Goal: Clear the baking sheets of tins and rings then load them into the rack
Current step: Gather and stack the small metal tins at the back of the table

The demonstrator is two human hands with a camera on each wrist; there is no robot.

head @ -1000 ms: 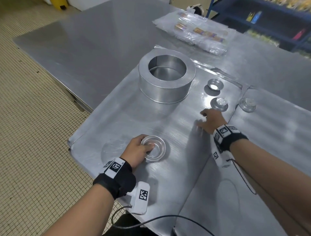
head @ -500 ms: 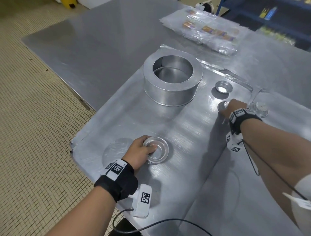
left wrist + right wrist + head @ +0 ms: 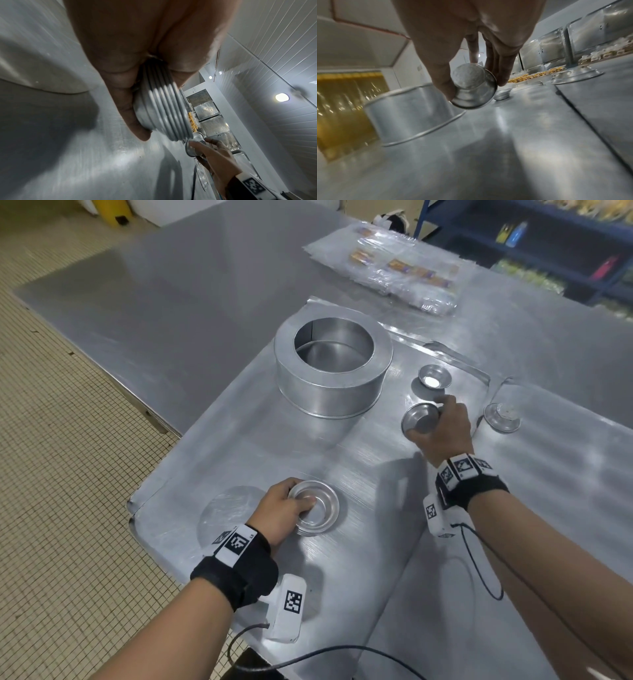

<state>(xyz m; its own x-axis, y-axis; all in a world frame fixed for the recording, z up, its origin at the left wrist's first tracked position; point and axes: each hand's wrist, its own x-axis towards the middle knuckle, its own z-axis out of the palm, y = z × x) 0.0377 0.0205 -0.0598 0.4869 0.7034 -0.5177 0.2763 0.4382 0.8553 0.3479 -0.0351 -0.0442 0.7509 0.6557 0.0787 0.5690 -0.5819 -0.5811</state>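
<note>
My left hand (image 3: 297, 498) grips a stack of several nested shallow tins (image 3: 318, 510) near the front of the baking sheet (image 3: 239, 440); the left wrist view shows the stacked tins (image 3: 164, 112) between thumb and fingers. My right hand (image 3: 442, 424) pinches one small tin (image 3: 419, 419), lifted off the sheet and tilted on its side; in the right wrist view this small tin (image 3: 473, 90) sits between thumb and fingertips. A large metal ring (image 3: 332, 368) stands at the back of the sheet. Another small tin (image 3: 434, 378) rests beside it.
A second baking sheet (image 3: 565, 491) lies to the right with an upside-down tin (image 3: 501, 417) on it. Plastic packets (image 3: 394, 268) lie further back on the steel table (image 3: 171, 302). Blue shelving (image 3: 548, 241) stands behind, and tiled floor (image 3: 61, 474) lies to the left.
My right hand reached forward to the small tin, took hold of it and lifted it, tilted, off the sheet. My left hand kept its hold on the tin stack.
</note>
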